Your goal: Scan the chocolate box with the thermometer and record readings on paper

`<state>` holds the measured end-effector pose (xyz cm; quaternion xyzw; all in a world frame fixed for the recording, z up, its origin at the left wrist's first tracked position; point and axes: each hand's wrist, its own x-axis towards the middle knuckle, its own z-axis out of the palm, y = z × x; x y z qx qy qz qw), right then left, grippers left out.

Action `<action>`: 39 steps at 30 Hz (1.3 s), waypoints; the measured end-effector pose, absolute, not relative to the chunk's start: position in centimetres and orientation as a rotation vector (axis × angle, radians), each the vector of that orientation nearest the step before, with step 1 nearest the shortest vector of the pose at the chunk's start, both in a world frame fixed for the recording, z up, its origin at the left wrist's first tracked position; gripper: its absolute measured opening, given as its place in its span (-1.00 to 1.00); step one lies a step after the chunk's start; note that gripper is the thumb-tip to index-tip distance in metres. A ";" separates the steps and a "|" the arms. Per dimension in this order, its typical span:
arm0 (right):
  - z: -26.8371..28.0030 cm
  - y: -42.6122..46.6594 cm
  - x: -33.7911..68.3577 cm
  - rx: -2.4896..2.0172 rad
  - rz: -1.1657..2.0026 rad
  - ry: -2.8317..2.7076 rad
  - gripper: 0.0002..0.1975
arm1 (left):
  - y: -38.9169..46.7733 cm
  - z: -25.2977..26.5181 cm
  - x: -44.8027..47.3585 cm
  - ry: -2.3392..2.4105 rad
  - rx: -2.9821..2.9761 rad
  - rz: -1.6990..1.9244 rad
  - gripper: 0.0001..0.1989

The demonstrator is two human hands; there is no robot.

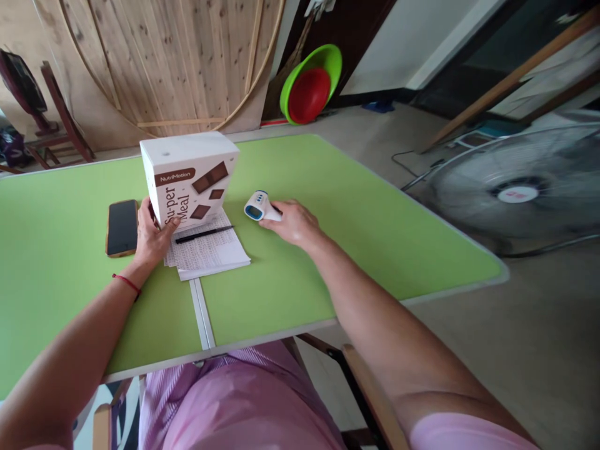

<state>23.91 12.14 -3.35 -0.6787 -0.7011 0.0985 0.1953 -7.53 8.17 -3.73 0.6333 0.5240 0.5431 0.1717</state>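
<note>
My left hand [157,236] grips the lower front corner of a white box [194,165] printed "NutriMotion Su-per Meal", with brown bars pictured on it. The box stands upright over the far part of some written paper sheets [215,256]. Across the sheets lies a black pen [204,234]. My right hand [295,222] is closed round the handle of a white and blue infrared thermometer [257,206], held low over the table to the right of the box. Its small display faces me. Left of my left hand lies a phone [122,228] with a dark screen.
The green folding table [375,237] has a metal seam running toward me. A large floor fan [515,187] stands beyond its right edge. Green and red basins [312,87] lean at the back. A chair [65,122] stands at the far left.
</note>
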 end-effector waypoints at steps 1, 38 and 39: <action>-3.4 12.2 24.1 -1.930 0.268 -1.974 -0.64 | 8.2 -3.6 -7.5 1.489 1.803 1.529 -0.31; -3.8 7.3 19.2 -0.898 0.785 -1.566 -0.89 | 2.2 -2.6 -2.8 0.994 3.042 0.506 -0.75; -3.8 6.9 18.8 -0.914 0.868 -1.565 -0.92 | 2.2 -2.8 -2.7 1.011 3.041 0.506 -0.75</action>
